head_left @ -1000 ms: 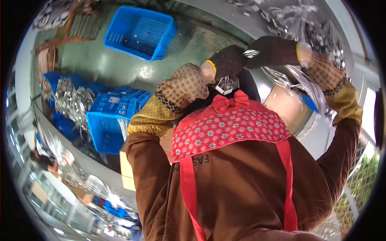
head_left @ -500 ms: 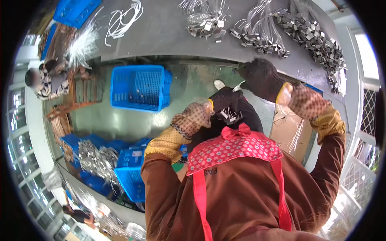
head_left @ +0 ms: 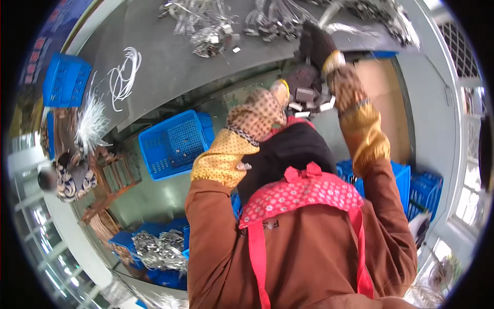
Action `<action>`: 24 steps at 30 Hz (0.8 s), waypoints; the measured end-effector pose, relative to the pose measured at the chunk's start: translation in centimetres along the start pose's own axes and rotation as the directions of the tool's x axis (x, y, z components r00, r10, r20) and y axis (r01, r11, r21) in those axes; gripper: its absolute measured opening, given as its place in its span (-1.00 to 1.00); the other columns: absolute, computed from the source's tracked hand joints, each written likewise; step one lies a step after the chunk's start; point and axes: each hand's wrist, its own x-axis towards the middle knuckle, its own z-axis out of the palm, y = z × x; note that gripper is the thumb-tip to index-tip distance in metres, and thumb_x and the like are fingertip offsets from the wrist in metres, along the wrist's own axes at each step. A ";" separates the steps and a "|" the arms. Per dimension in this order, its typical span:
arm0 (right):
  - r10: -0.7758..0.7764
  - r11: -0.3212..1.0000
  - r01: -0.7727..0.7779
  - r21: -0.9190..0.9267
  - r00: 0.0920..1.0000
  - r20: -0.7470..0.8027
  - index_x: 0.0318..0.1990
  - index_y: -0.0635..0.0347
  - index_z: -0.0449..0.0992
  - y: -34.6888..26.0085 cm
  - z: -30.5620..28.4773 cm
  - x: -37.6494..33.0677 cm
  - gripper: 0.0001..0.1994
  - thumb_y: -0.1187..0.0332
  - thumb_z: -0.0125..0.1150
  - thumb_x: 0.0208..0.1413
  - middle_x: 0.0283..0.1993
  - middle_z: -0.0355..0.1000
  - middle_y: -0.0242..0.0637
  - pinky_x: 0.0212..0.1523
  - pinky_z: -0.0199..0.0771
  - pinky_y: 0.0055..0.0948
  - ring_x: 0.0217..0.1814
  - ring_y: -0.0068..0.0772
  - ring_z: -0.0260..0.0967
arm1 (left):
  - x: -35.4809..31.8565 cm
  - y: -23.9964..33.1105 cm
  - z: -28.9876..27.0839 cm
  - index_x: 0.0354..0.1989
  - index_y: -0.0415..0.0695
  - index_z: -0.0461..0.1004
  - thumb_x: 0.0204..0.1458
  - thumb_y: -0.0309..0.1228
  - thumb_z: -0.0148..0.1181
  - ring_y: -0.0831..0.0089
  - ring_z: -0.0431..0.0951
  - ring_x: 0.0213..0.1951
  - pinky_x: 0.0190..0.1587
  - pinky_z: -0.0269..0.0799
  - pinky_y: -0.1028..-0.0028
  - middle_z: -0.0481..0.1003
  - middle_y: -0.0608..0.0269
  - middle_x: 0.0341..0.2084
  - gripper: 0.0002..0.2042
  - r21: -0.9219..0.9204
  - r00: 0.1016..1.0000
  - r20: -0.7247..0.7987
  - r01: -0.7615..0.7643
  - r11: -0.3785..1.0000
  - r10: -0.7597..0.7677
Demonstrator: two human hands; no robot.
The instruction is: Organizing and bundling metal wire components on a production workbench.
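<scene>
My left hand [head_left: 302, 77], in a dark glove, is closed round a bunch of wired connectors [head_left: 304, 95]. Their grey and white block ends hang out below the fingers, just past my knees. Beyond it my right hand [head_left: 315, 44], also dark-gloved, reaches over the table edge beside a pile of wired connectors [head_left: 278, 26]. The right fingers blur into the dark glove, so their grip is not plain. Another pile of wired connectors [head_left: 208, 38] lies to the left on the grey table [head_left: 170, 62].
A blue basket [head_left: 172, 147] with small bits inside stands on the floor at left. White cable coils [head_left: 123, 77] lie on the table. A co-worker [head_left: 74, 177] sits at far left. Silvery bundles [head_left: 159, 250] fill baskets at lower left. More blue baskets [head_left: 424, 193] stand at right.
The view has turned to the right. My left hand has come up from my lap toward the table with the connectors. My right hand has moved forward over the table edge.
</scene>
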 end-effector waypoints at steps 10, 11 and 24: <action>-0.091 0.988 0.104 -0.112 0.988 0.121 -0.39 0.06 0.45 0.0 -9.9 7.3 -0.86 0.25 0.24 0.04 -0.52 0.36 -0.39 -0.46 0.38 -0.29 -0.46 -0.24 0.36 | -4.9 11.3 -2.6 -0.30 -0.25 0.50 0.01 -0.37 0.16 0.14 0.60 -0.46 -0.38 0.49 0.28 0.56 -0.01 -0.49 -0.81 -0.466 0.976 0.107 0.219 0.857 -0.192; -0.054 0.998 0.059 -0.034 0.990 0.131 -0.34 0.06 0.45 -0.9 -9.3 7.3 -0.87 0.25 0.22 0.07 -0.53 0.35 -0.41 -0.47 0.37 -0.31 -0.48 -0.28 0.35 | -5.1 11.5 -2.9 -0.31 -0.25 0.50 0.05 -0.38 0.11 0.13 0.60 -0.46 -0.38 0.48 0.28 0.55 -0.02 -0.48 -0.83 -0.424 0.921 0.169 0.390 0.818 -0.352; 0.060 0.419 0.712 -0.563 0.597 0.800 0.34 0.24 0.23 0.1 -7.5 32.6 -0.43 0.26 0.16 0.21 0.26 0.38 -0.06 0.14 0.45 -0.26 0.23 -0.22 0.39 | 3.7 -0.4 -1.6 -0.09 -0.20 0.44 0.10 -0.28 0.05 -0.06 0.55 -0.36 -0.31 0.46 0.07 0.50 -0.08 -0.45 -0.71 0.169 0.864 -0.196 0.495 0.852 -0.464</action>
